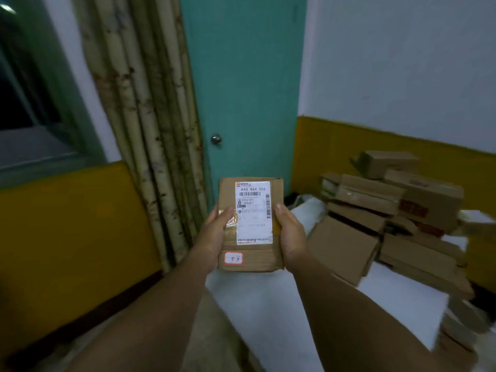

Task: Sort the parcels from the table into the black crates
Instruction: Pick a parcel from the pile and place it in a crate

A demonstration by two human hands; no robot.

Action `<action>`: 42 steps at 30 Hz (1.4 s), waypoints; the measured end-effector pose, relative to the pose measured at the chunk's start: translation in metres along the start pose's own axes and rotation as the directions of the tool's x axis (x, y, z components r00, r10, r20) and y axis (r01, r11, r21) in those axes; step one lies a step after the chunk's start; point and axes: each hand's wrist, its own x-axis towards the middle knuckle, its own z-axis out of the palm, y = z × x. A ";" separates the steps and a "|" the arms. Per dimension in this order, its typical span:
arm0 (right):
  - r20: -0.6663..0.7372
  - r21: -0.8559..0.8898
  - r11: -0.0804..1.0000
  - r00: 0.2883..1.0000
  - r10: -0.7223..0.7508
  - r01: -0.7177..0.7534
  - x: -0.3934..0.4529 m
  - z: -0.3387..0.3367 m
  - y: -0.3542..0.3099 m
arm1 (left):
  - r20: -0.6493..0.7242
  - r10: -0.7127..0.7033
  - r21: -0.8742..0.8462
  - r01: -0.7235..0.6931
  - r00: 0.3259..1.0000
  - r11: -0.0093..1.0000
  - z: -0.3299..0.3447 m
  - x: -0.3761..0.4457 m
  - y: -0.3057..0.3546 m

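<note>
Both hands, left hand (214, 232) and right hand (291, 232), grip the parcel (251, 260) upright, fingers curled behind.

You have a flat brown cardboard parcel (251, 224) held upright above the near left corner of the desk (281, 304), white shipping label facing you, a small red-bordered sticker below it. The other parcels (389, 218) lie heaped on the desk's far right side.
</note>
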 end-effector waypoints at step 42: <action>0.978 -0.203 0.941 -0.017 0.206 -0.271 -0.612 0.859 0.183 | -0.965 0.257 0.258 -0.297 -0.042 0.919 -0.785 -0.628 0.203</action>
